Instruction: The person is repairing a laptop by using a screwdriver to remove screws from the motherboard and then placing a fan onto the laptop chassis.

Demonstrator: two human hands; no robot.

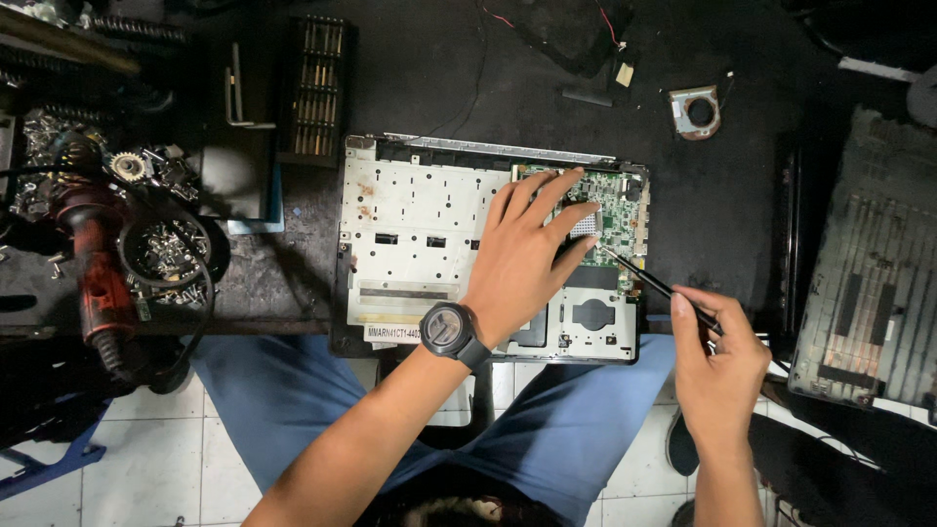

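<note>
Dark and cluttered, the workbench (pixel 742 195) carries repair gear from end to end. At the far left sits a red power tool (pixel 93 263) beside a round dish of loose screws (pixel 168 252), and just right of those, farther back, a rack of driver bits (pixel 315 88). In the middle lies an opened laptop chassis (pixel 420 234), its pale metal plate bare on the left half and a green circuit board (pixel 615 210) exposed at the far right corner. The left hand (pixel 532 254), a dark watch (pixel 451 330) on its wrist, lies flat with fingers spread over the seam between plate and board, pressing down rather than holding anything. To the right, the right hand (pixel 717 366) pinches a slim black screwdriver (pixel 659 286) between thumb and fingers, its tip touching the near edge of the board. Farther right, a small fan (pixel 695 110) rests at the back, and a detached laptop cover (pixel 874 263) lies at the bench's right end.

Judging by the shallow angle of the tool, the tip could skid off and scratch the board, and any freed screw might roll off the near edge onto the tiled floor (pixel 156 459).
</note>
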